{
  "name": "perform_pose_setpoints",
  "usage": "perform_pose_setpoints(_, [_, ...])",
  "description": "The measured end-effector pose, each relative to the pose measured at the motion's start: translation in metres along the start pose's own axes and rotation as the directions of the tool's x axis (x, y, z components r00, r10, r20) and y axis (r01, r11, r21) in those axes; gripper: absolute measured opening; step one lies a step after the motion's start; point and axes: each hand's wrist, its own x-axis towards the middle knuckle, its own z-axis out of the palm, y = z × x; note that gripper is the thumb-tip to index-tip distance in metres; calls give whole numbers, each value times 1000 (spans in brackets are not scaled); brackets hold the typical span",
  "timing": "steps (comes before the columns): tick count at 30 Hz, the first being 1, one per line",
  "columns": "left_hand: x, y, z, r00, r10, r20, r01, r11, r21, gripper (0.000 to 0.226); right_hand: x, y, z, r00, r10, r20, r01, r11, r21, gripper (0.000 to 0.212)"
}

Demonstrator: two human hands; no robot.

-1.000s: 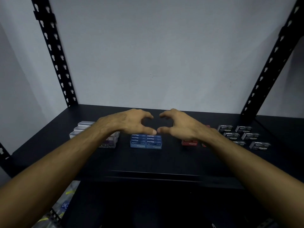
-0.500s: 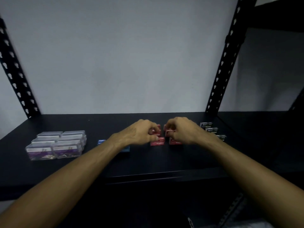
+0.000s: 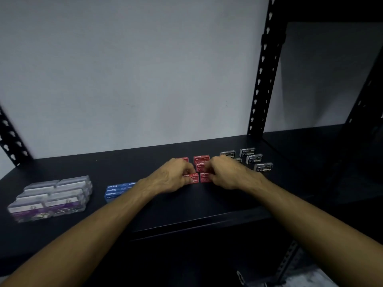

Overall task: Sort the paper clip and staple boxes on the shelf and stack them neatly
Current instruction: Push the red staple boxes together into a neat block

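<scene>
Several red staple boxes (image 3: 201,160) lie in two columns at the middle of the black shelf (image 3: 207,204). My left hand (image 3: 174,175) grips the near left red box (image 3: 191,178) with curled fingers. My right hand (image 3: 226,172) grips the near right red box (image 3: 204,177) the same way. The two boxes sit side by side with a small gap. Blue staple boxes (image 3: 116,190) lie to the left, partly behind my left forearm. Clear paper clip boxes (image 3: 51,198) are stacked at the far left. Black staple boxes (image 3: 253,159) sit to the right.
A black perforated upright (image 3: 262,79) rises at the shelf's back right, another (image 3: 12,141) at the back left. A grey wall closes the back. The shelf's front edge (image 3: 196,222) runs below my forearms. A lower level is dark beneath.
My hands moved right from the blue boxes to the red boxes and closed on the near pair. The view swung right, so the clip boxes now lie far left.
</scene>
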Motion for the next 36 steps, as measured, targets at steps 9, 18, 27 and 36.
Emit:
perform_pose_setpoints(9, [-4, -3, -2, 1000, 17, 11, -17, 1000, 4, 18, 3, -2, 3, 998, -59, 0, 59, 996, 63, 20])
perform_pose_setpoints(18, [-19, -15, -8, 999, 17, 49, -16, 1000, -19, 16, 2, -12, 4, 991, -133, 20, 131, 986, 106, 22])
perform_pose_setpoints(27, [-28, -20, -9, 999, 13, 51, -13, 1000, -15, 20, 1, -19, 6, 987, -150, 50, 144, 984, 108, 20])
perform_pose_setpoints(36, [-31, -18, -9, 998, 15, 56, -14, 1000, -22, 21, 1, -18, 7, 988, -148, 47, 144, 986, 82, 19])
